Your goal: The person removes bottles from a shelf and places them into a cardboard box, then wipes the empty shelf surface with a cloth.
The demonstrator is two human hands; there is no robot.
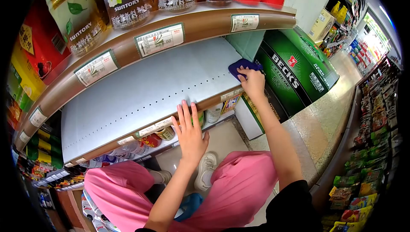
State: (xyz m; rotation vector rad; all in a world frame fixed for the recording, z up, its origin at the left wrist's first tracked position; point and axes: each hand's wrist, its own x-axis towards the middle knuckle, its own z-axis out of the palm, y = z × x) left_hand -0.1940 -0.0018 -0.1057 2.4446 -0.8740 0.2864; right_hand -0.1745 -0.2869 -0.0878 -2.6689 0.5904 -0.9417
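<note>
A bare white metal shelf (141, 86) with a row of small holes stretches in front of me. At its far right end my right hand (253, 80) presses a dark purple cloth (240, 67) against the surface, fingers closed over it. My left hand (190, 133) rests on the shelf's brown front edge, its fingers stretched out and apart, with nothing in it. The cloth lies close to the shelf's end, beside a green Beck's beer carton (292, 69).
Above, an upper shelf (205, 20) with price tags carries Suntory bottles (128, 1) and red packages. Cans and bottles stand on the lower shelf under my left hand. A blue object (190, 206) sits between my legs. Packaged snacks (358, 180) line the right side.
</note>
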